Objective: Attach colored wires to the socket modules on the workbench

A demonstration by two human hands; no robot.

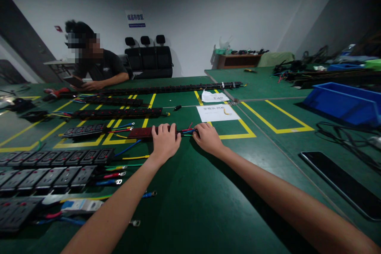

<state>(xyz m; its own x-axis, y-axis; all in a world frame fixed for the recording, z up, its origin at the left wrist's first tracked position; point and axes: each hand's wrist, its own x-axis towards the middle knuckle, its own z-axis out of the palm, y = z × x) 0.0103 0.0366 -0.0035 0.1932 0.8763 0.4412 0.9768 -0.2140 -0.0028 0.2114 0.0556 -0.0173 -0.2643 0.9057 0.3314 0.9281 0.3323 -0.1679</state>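
Note:
My left hand (164,139) lies palm down over the right end of a dark red socket strip (139,132) on the green table (190,206), its fingers curled over it. My right hand (207,137) sits just to the right, pinching the bundle of red, blue and green wires (186,130) that leave the strip's end. Both arms reach forward from the near edge.
Several more socket strips with coloured wires (53,166) lie at the left. A long black strip (166,88) spans the far side, where a person (95,67) sits. White paper sheets (217,112), a blue bin (342,103) and a black flat panel (342,182) lie to the right.

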